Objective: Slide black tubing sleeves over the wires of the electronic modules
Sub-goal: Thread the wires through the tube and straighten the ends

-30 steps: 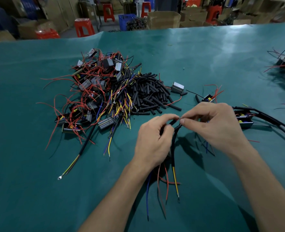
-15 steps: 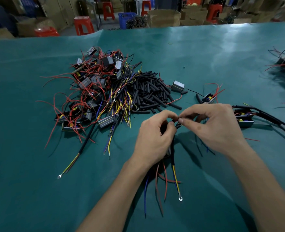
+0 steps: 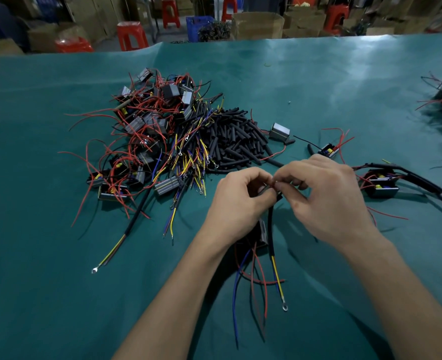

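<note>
- While the work is happening at mid-table, the far left is lying quiet: a tangled heap of small grey-and-black electronic modules with red, yellow and blue wires (image 3: pixel 147 141) is sprawling over the teal table cover (image 3: pixel 46 229), with one long black-sleeved lead ending in a ring terminal (image 3: pixel 116 248) trailing out of it toward the viewer.
- Just right of that heap, a pile of short black tubing sleeves (image 3: pixel 236 141) is waiting within easy reach.
- Moving to the centre, the left hand (image 3: pixel 236 203) is curling round a module and pinching its thin wires near the tips, while the right hand (image 3: pixel 326 198) is pinching something at the same spot, the two fingertips meeting; whether it is a sleeve mouth or a wire end I cannot tell.
- Below the hands, a black sleeved yellow lead (image 3: pixel 273 242) and loose red and blue wires (image 3: pixel 253 276) are dangling limp; they look light and floppy, so gripping close to the tips should be keeping them from buckling, and the sleeve looks soft and easily squashed.
- Further right, finished black-sleeved modules (image 3: pixel 381 185) are lying near the right wrist, likely snagging if swept.
</note>
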A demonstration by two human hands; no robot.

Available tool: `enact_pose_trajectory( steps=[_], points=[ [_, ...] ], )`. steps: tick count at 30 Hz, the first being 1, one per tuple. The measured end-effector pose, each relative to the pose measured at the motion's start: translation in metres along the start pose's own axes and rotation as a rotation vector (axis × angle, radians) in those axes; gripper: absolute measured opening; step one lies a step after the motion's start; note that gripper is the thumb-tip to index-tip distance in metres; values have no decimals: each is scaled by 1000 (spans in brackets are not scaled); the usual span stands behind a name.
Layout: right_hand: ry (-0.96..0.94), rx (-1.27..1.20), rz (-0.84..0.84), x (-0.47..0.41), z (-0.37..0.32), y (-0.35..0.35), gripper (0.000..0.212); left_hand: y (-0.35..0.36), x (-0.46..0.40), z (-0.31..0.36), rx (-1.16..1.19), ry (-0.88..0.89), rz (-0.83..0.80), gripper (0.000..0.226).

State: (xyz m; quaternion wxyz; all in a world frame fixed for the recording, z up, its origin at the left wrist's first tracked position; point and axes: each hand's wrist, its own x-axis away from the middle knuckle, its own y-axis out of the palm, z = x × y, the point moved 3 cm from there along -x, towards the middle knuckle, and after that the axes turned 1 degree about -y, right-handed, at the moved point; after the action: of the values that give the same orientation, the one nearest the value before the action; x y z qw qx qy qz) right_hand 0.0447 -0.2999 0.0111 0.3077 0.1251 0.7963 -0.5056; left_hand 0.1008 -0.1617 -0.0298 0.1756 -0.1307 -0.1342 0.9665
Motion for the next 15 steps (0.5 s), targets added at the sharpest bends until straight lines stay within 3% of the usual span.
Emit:
enact_pose_trajectory(
  steps=[4,10,15],
  points=[
    [40,15,17,0,-4,-1,13,-1,3,3,-38,10,5,6],
    [366,-144,46,1,-2,-2,12,1,5,10,-231,103,56,10],
    [378,-32,60,1,-11,-1,8,5,10,15,-413,172,156,6]
  ],
)
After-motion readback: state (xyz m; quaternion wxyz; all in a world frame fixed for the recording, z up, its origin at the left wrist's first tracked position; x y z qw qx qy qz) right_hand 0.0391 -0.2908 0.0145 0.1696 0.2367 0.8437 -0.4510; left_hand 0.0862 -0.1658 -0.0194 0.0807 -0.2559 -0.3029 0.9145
